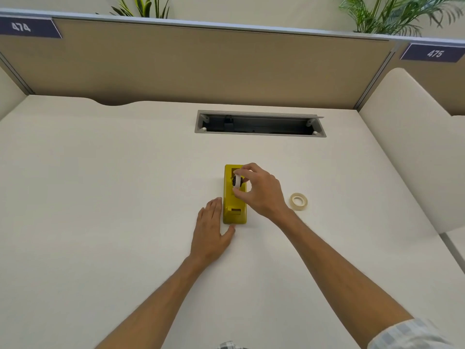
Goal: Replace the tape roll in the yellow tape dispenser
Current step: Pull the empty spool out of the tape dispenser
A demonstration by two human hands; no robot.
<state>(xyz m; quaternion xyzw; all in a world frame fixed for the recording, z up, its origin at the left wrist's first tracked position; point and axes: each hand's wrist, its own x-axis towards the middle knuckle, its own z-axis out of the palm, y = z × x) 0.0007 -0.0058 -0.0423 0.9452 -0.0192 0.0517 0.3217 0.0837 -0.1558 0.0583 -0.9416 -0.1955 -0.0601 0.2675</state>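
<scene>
Yellow dispenser (234,197) lengthwise at mid-desk (100,197), cutter end toward the person. Right hand (259,190) over its well, thumb and fingers pinching a small white roll on a dark hub (237,181), held just above the well. Left hand (210,230) flat on the desk, fingers straight, alongside the dispenser's left wall, thumb near its front corner. Second, pale roll (298,201) lying flat, right of the right wrist, apart from the dispenser. Open cable tray (259,123) farther back.
</scene>
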